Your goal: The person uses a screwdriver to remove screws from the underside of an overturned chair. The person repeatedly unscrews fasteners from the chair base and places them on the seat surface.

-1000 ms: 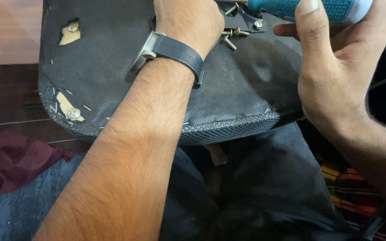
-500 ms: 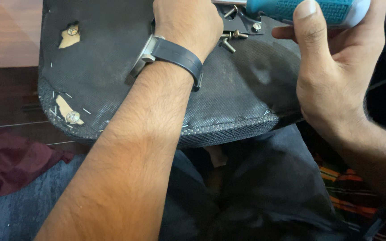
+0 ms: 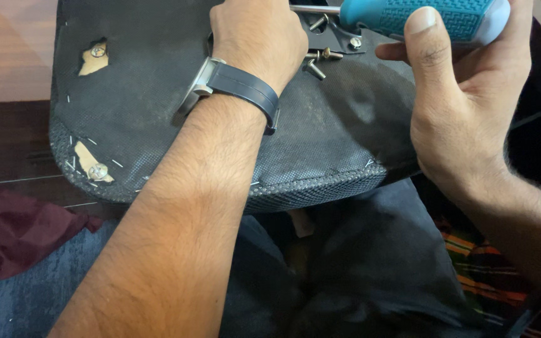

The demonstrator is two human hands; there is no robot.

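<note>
The person has an upturned chair seat (image 3: 158, 112) across the lap, its black fabric underside facing up; the near edge of the seat runs over the knees and the far edge is cut off at the top of the view. The right hand (image 3: 464, 106) is wrapped around the teal handle of a screwdriver (image 3: 421, 15), thumb laid over the grip; the steel shaft lies level and points left toward a black metal bracket (image 3: 339, 34) near the seat's far edge. The left hand (image 3: 258, 37), with a dark-strapped watch (image 3: 233, 87) on the wrist, is pressed down just beside that bracket; its fingers are out of sight past the top of the frame, so I cannot tell whether they pinch anything.

Judging from how things lie, the work looks well under way but not finished; several loose screws (image 3: 317, 57) rest on the fabric beside the bracket, apparently already out, while one screw head (image 3: 355, 42) sits in the bracket itself. At the seat's left edge two more fasteners show through torn fabric, one by the far-left corner (image 3: 98, 51) and one by the near-left corner (image 3: 98, 169); both look seated. The shaft's tip is hidden behind the left hand, so what it engages I cannot say.
</note>
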